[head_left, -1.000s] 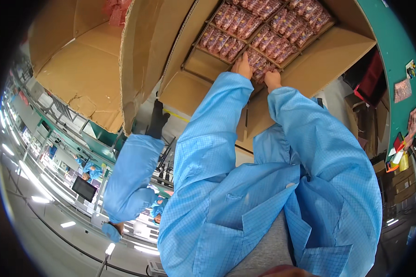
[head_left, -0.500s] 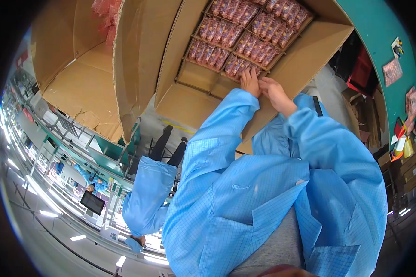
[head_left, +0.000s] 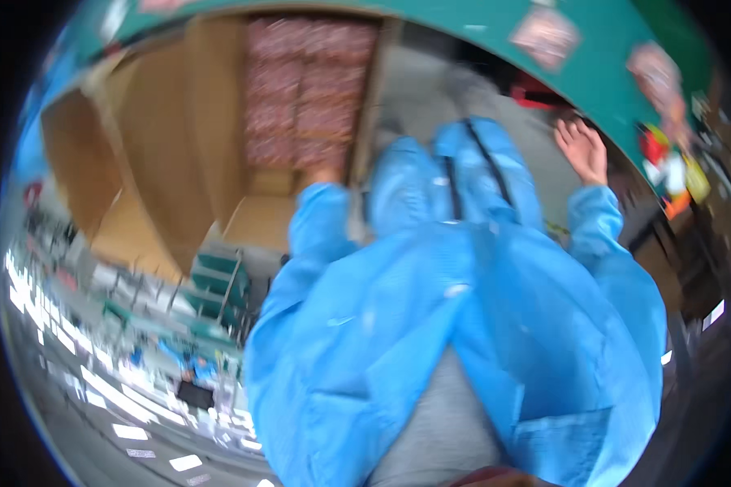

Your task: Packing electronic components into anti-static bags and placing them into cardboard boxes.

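My left hand (head_left: 325, 174) reaches into an open cardboard box (head_left: 258, 221), by the near end of the rows of pink wrapped packs (head_left: 300, 85). Blur and the dark shade there hide its fingers. Beside the green tabletop's (head_left: 479, 42) edge, away from the box, is my right hand (head_left: 585, 152). Its palm is turned up, its fingers are apart, and nothing lies in it. Several packs fill the compartments of the box, and a bare cardboard patch shows at their near left.
Another open carton (head_left: 130, 235) stands to the left. On the green tabletop lie a pink pack (head_left: 546, 37), a second pink bundle (head_left: 656, 73) and a cluster of red, white, yellow and orange items (head_left: 668, 172). A green-framed rack (head_left: 219, 280) is behind on the left.
My right hand has left the packs and swung far right to the tabletop's edge. My left hand stays at the box. The whole view has turned right, so the box now appears further left.
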### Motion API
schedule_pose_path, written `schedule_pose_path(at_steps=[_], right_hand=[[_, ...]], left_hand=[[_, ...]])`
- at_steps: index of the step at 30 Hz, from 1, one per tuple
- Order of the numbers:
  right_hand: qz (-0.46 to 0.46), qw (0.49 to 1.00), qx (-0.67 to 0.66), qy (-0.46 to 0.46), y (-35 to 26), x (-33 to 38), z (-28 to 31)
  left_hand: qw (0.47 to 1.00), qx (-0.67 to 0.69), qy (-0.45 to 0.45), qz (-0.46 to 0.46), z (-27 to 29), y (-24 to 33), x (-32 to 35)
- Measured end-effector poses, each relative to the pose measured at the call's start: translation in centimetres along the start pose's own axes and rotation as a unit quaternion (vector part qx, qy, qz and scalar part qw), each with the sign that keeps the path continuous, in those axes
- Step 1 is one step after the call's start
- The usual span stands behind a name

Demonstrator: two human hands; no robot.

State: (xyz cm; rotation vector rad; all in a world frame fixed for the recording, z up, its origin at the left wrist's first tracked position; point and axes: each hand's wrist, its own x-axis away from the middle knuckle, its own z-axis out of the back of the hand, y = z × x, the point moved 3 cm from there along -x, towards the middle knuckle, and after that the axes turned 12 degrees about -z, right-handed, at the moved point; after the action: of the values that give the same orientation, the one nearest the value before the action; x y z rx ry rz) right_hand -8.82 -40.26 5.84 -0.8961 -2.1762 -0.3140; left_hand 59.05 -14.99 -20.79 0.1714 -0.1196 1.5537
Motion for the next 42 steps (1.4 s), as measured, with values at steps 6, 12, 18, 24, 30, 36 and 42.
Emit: schedule_pose_path(at_steps=[6,12,18,24,30,36,42], right_hand=[[0.261,0.958,-0.113,-0.042,-22.2,16.8,10.3],[0.400,0.723,0.282,0.488,-43.1,23.3,20.8],[0.387,0.435,0.318,0.748,-59.7,23.5,29.9],[0.097,0.421,0.215,0.876,-64.1,19.4,30.1],[0.122,0.332,0.110,0.929,-66.0,20.7,32.9],[0.120,0.180,0.173,0.961,-67.2,21.0,34.3],[0.288,0.246,0.349,0.857,-64.6,18.6,30.3]], left_hand=[[0.927,0.256,0.198,0.188,14.9,-7.3,-12.0],[0.740,0.506,0.214,0.389,28.5,27.6,-21.9],[0.701,0.576,0.040,0.419,27.0,39.2,-29.1],[0.644,0.557,0.045,0.524,29.7,38.9,-27.2],[0.715,0.518,0.032,0.468,30.0,41.1,-27.1],[0.716,0.487,0.046,0.499,30.6,42.2,-25.7],[0.731,0.490,0.048,0.471,29.7,43.2,-25.3]])
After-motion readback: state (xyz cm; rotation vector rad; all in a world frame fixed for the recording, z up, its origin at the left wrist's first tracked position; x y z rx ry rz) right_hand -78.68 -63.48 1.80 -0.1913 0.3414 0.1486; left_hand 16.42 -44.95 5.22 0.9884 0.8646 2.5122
